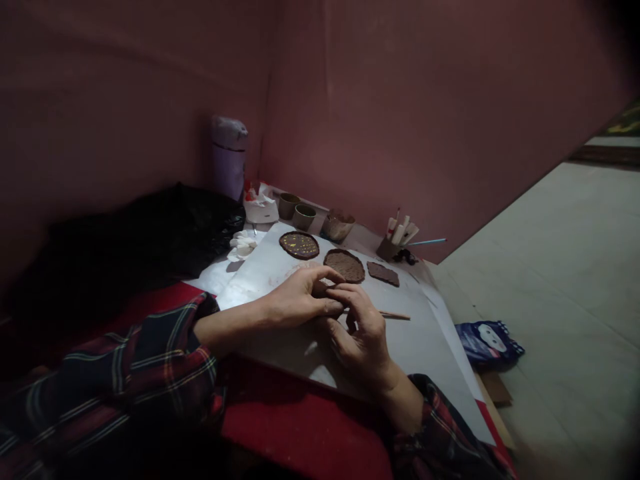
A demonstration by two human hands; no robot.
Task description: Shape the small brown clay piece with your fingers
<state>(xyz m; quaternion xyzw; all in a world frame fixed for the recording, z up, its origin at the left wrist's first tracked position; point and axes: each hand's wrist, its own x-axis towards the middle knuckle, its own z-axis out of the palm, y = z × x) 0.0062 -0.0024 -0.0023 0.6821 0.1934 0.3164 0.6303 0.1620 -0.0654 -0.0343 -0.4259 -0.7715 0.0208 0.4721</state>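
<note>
My left hand (299,297) and my right hand (366,337) meet over the white sheet (425,347), with fingers curled toward each other. Between the fingertips shows a bit of a brown piece that looks like clay; most of it is hidden by the fingers. Just beyond the hands lies a round brown clay slab (345,265) with a raised rim. To its left is a dark round clay piece (299,245) with yellow specks, and to its right a small rectangular clay slab (383,274). A thin wooden stick (396,315) lies beside my right hand.
Two cups (304,217) (289,205) and a stained clear container (337,227) line the back edge. A holder with pens (387,249) stands at the right. At left are a purple bottle (229,160), crumpled tissues (243,245) and a black bag (150,233). A blue packet (490,343) lies off the right edge.
</note>
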